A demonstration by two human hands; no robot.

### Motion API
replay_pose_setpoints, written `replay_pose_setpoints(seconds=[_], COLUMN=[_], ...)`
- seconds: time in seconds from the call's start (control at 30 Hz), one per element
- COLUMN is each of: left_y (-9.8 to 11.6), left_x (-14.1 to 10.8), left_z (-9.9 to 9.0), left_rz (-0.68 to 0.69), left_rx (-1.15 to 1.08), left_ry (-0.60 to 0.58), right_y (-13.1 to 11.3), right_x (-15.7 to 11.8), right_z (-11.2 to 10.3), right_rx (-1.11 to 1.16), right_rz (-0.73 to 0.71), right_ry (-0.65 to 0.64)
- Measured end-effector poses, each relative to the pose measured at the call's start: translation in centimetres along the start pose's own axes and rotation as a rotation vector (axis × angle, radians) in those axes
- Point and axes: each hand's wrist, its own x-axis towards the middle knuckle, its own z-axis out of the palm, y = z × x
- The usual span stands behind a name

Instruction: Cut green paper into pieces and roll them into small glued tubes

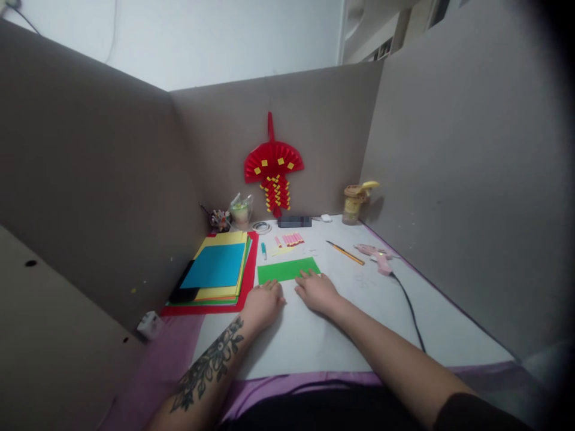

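A green paper strip point(288, 268) lies across the white tabletop in front of me. My left hand point(265, 304) rests at its near left edge, fingertips on the paper and thumb apart. At the near right edge my right hand point(318, 291) lies with its fingers spread and their tips on the strip. Neither hand grips anything that I can see. Just beyond the strip are a row of small pink paper rolls point(293, 240), a pale yellow paper piece point(283, 251) and a teal glue or pen-like tube point(263, 251).
Coloured sheets topped by blue paper point(214, 266) are stacked at left. On the right lie an orange-handled craft knife point(345, 253) and a pink glue gun point(380, 258) with its cord. A red paper ornament point(274, 158) hangs on the back panel point(211, 137); a lidded cup point(352, 206) stands right.
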Motion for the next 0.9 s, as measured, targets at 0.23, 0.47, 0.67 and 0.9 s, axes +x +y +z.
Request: replay_pose_setpoints(seconds=[0.23, 0.47, 0.67, 0.9], left_y=[-0.7, 0.1, -0.9, -2.0], left_x=[-0.2, -0.2, -0.1, 0.2], left_z=[-0.8, -1.1, -1.2, -1.3], left_rz=[-0.096, -0.193, -0.201, -0.261], left_rx=[0.156, 0.167, 0.118, 0.052], left_ry=[-0.015, 0.014, 0.081, 0.096], right_y=[4.2, 4.2, 6.2, 9.8], right_x=[0.1, -0.1, 1.5, 4.1], right_z=[-1.7, -1.9, -2.3, -1.7], right_rx=[-0.019, -0.053, -0.039, -0.064], right_rz=[0.223, 0.290, 0.326, 0.580], right_ry=[-0.012, 0.054, 0.253, 0.250])
